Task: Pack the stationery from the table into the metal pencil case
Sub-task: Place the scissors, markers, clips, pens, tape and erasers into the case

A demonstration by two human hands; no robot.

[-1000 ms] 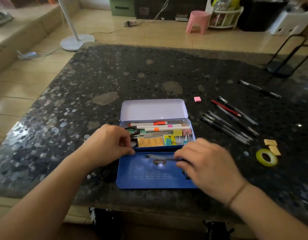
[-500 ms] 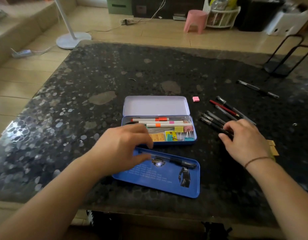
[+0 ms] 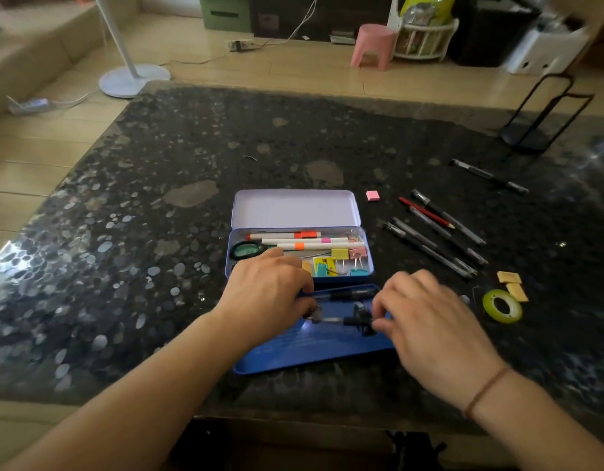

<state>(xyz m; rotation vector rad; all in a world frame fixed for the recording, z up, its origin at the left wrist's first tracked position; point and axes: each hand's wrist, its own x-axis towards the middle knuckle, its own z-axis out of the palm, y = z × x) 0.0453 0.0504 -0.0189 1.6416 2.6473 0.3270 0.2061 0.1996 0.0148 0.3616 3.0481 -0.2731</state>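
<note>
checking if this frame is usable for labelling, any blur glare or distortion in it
Head view: the right hand is motion-blurred over the blue tray, with a small bright glare spot on the tray beside the pen there; window light glares off the table at left; wide-angle lens bends the table edges; the open pencil case and the loose pens are sharp.

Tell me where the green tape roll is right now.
In the head view the green tape roll lies flat on the table's right side, just below two yellow sticky-note pads, right of the right hand.
</note>
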